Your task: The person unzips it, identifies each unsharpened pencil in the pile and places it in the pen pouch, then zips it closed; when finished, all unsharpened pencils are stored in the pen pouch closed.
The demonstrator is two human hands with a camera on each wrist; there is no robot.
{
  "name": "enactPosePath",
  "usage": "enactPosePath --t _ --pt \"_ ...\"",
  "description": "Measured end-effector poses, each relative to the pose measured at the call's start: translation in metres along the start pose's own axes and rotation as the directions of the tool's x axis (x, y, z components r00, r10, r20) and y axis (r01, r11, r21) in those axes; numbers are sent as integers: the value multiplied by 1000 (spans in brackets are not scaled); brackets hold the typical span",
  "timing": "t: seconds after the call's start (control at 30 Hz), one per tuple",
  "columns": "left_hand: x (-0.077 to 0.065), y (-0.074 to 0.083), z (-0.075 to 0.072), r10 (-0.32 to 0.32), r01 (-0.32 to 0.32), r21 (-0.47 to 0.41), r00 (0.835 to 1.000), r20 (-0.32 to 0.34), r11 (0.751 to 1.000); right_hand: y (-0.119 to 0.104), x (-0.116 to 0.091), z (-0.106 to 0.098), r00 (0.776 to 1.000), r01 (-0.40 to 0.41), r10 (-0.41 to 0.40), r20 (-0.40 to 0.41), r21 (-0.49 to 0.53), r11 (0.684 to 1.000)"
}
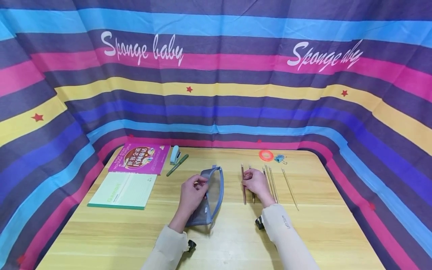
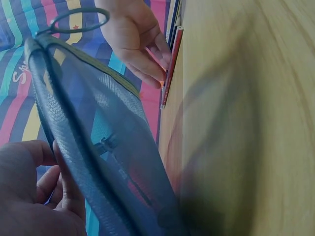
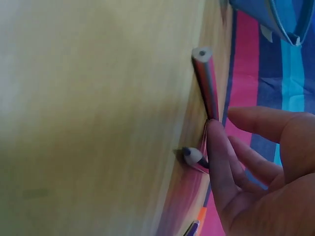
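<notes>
My left hand (image 1: 192, 194) pinches the edge of a grey-blue mesh pencil case (image 1: 200, 212), which stands with its zipped mouth (image 1: 221, 195) gaping toward the right. In the left wrist view, finger and thumb grip the case's rim (image 2: 74, 128). Over the row of pencils, my right hand (image 1: 257, 182) has its fingertips at a dark red pencil (image 1: 243, 193) lying on the table. The right wrist view shows one finger overlapping this pencil (image 3: 207, 83), with the thumb a little apart from it. Beneath the hand lies a dark pencil (image 1: 253, 197), its sharpened tip (image 3: 193, 155) showing.
Several gold pencils (image 1: 272, 185) lie beside the right hand, one gold pencil (image 1: 290, 189) farther right. Behind them are an orange tape roll (image 1: 266, 155) and blue binder clips (image 1: 279, 159). At left are a purple book (image 1: 162, 153), a pale green notebook (image 1: 141, 191), a stapler (image 1: 174, 155) and a green pen (image 1: 177, 165).
</notes>
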State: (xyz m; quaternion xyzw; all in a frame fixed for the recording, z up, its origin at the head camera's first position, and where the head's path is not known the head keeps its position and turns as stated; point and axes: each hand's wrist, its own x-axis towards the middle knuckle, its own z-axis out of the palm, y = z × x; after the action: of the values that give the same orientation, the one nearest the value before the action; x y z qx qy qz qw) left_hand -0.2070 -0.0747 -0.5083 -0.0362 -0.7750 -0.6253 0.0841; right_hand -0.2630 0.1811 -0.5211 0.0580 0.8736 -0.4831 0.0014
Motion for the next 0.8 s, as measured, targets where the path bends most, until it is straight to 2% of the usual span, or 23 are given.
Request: enactPosePath --t 0.1,0.23,0.37,0.73,0.8 --pt "0 0 0 2 -2 -6 1000 0 1000 0 1 1 1000 10 -10 6 -74 997" --pt "0 -1 1 6 -6 -9 1000 2 1000 -1 1 2 1000 3 -1 22 -111 994" --pt "0 -2 1 2 -2 1 1000 9 1000 -1 2 3 999 -12 16 40 -99 995" --pt "-1 0 1 5 -5 7 1000 9 1000 1 2 5 998 2 2 70 -56 998" --pt "-1 0 1 7 -7 3 1000 7 1000 1 2 6 997 15 -9 79 -74 997"
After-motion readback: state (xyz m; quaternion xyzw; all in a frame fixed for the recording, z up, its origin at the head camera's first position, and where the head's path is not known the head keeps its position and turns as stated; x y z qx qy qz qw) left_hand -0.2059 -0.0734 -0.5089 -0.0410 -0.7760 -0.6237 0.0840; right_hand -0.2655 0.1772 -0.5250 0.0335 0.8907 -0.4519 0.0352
